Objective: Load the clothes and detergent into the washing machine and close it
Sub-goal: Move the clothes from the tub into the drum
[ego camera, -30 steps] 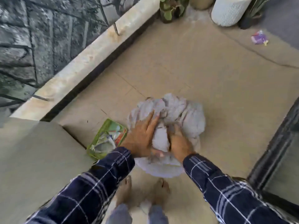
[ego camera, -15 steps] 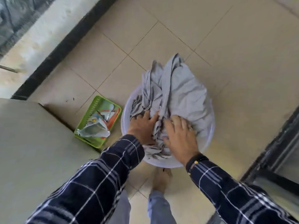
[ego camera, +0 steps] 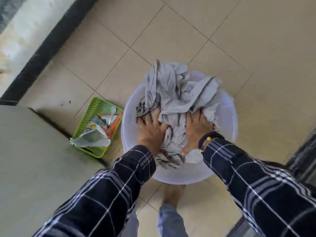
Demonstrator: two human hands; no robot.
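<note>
Both hands, left (ego camera: 151, 129) and right (ego camera: 196, 129), sink curled grips into crumpled grey clothes (ego camera: 176, 93) heaped in a round translucent plastic basin (ego camera: 229, 120). A perforated green basket (ego camera: 95, 120) sits beside it on glossy beige floor tiles (ego camera: 171, 35).

A home laundry spot: beige tiled floor (ego camera: 171, 31), round white plastic basin (ego camera: 229, 120) of grey clothes (ego camera: 172, 89), green plastic basket (ego camera: 95, 106).

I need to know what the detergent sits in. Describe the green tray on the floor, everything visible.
The green tray is a small rectangular plastic basket with slotted walls, lying flat on the tiled floor, left of the white basin and seemingly just clear of it. Its near corner lies by a grey surface. Inside lie a crumpled white packet, an orange-red packet and a white scoop. Neither hand touches it.
</note>
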